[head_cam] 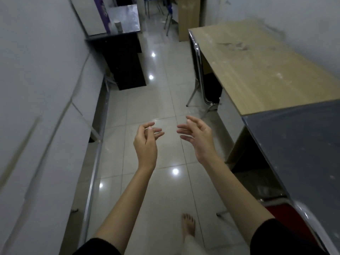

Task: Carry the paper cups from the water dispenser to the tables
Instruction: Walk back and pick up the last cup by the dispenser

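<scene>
Both hands are raised over the tiled floor (161, 100) of a narrow aisle, apart from each other and holding nothing. The left hand (146, 142) has its fingers (156, 130) loosely curled, thumb near the fingertips. The right hand (197, 137) is spread wider, fingers relaxed and slightly bent. A stack of paper cups (118, 26) stands far ahead on a dark table (128, 21) against the left wall, beside a purple box (102, 13). A wooden-topped table (257, 65) lines the right wall. One bare foot (188, 225) is on the floor below.
</scene>
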